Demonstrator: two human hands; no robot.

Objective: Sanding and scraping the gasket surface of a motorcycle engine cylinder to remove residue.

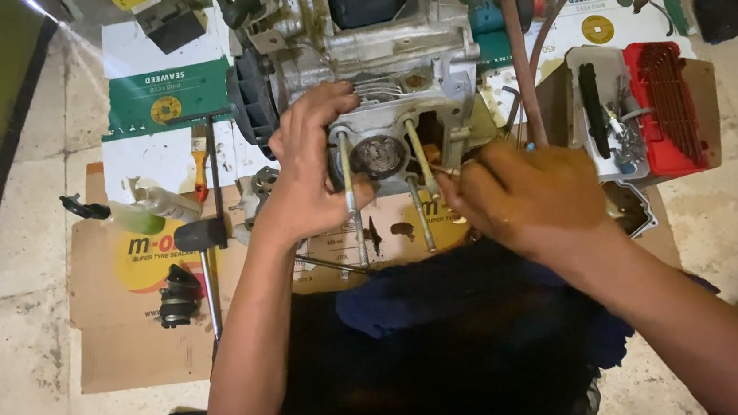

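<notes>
A grey metal engine block [374, 48] lies on flattened cardboard, its open end toward me with a round piston top [380, 156] and several long studs [421, 154] sticking out. My left hand [310, 171] grips the block's left side, thumb against a stud. My right hand [526, 195] pinches a small part against the right-hand stud beside the piston; the part itself is too small to make out.
A T-handle wrench [212, 220], a paintbrush [199, 161], a plastic bottle [151, 202] and a black rubber part [178, 298] lie left on the cardboard [108, 336]. A white tray with a red tool case [672, 105] stands right. Hoses [524, 61] hang over the engine.
</notes>
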